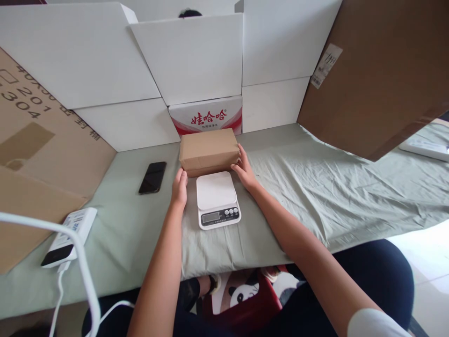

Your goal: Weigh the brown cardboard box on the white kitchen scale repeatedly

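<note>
Head view of a workbench covered by a grey-green cloth [315, 187]. We see both hands set against a brown cardboard box [209, 150] that lies flat on the cloth at the centre, just beyond a white kitchen scale [217, 199]. The left hand [179, 187] meets the box's near left corner with fingers extended and only loosely curled; the right hand [243, 169] is pressed along the box's right end, fingers spread and open. Neither hand closes around the box — we judge the hold to be a light two-sided press rather than a firm grasp, and we cannot tell whether the box is lifted at all. The scale sits between the two forearms, its display and buttons toward the near edge, its platform bare. To the left lies a dark phone [152, 177], well apart from the hands; nearer still, at the left edge, a white power strip [70, 236] with a white cable [80, 262]. White cardboard panels [196, 56] and a red-printed carton [206, 117] stand behind the box. As to hazards, we judge that a press this light could let the box slip or tilt if raised, dropping a corner onto the scale; the loose, wrinkled cloth could also drag with the box and shift the scale.
</note>
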Motion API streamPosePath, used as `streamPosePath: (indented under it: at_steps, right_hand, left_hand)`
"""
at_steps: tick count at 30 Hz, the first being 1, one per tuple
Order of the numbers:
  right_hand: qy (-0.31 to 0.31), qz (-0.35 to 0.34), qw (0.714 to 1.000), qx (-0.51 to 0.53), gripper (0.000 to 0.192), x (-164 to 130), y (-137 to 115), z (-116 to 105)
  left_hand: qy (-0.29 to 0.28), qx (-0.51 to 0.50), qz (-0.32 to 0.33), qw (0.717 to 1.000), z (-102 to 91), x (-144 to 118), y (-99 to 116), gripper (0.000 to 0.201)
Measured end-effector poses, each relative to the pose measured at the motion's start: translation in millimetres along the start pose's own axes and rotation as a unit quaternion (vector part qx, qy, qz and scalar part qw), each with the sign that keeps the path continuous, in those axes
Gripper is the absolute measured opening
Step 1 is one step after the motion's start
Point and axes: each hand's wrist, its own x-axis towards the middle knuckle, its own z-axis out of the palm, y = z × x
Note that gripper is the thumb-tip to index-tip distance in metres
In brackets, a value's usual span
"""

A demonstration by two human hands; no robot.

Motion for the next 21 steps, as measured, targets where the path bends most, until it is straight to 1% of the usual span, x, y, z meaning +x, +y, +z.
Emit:
streamPosePath:
  at_steps: [3, 6, 9, 12, 16, 19, 21]
  right_hand:
    - [-0.004, -0.036, 0.999, -0.015, 0.096, -3, -4, 2]
    - [0.019, -0.065, 0.996, -0.058, 0.095, -7, -12, 4]
    - [0.04, -0.089, 0.991, -0.088, 0.094, -11, -25, 4]
    - [0.037, -0.103, 0.989, -0.097, 0.09, -19, -35, 2]
    - [0.042, -0.104, 0.989, -0.1, 0.086, -45, -39, -1]
    - [0.054, -0.102, 0.987, -0.112, 0.085, -72, -35, -2]
    - [0.074, -0.104, 0.983, -0.129, 0.083, -88, -31, -3]
  left_hand:
    - [0.004, 0.001, 0.009, 1.0, -0.7, -4, 12, 0.066]
    - [0.01, -0.004, 0.039, 0.999, -2.3, -12, 24, 0.068]
    - [0.03, -0.018, 0.061, 0.998, -4.2, -25, 34, 0.073]
    - [0.052, -0.027, 0.065, 0.996, -5.4, -41, 40, 0.076]
    - [0.05, -0.023, 0.058, 0.997, -7.1, -71, 42, 0.074]
    - [0.044, -0.019, 0.046, 0.998, -10.5, -98, 40, 0.074]
    - [0.042, -0.018, 0.035, 0.998, -13.6, -115, 38, 0.075]
